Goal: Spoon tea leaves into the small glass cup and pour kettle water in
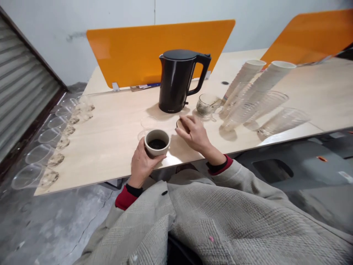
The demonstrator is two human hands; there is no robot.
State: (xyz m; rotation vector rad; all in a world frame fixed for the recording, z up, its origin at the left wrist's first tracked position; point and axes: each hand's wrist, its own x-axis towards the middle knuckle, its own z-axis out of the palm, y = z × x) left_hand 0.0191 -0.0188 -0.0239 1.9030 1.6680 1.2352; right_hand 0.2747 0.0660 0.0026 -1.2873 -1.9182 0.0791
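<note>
Holding a paper cup [157, 142] in my left hand [143, 162], fingers and thumb closed round its side. Cup stands upright near the front edge of the counter [110, 147], with a dark fill at the bottom. My right hand [194, 134] is just beside it, fingers bent and lying over a small round brown thing [180, 124], mostly hidden; can't tell if they grip it or only rest on it. Clear plastic cup [149, 122] just behind the paper cup. Black kettle [178, 81] further back, lid shut, handle to the right. Glass mug [206, 104] to its right. Beyond that, stacks of white paper cups [256, 75] and clear cups [284, 119], all leaning. Row of clear cups [41, 147] along the counter's left edge. Orange divider [160, 48] behind the kettle.
</note>
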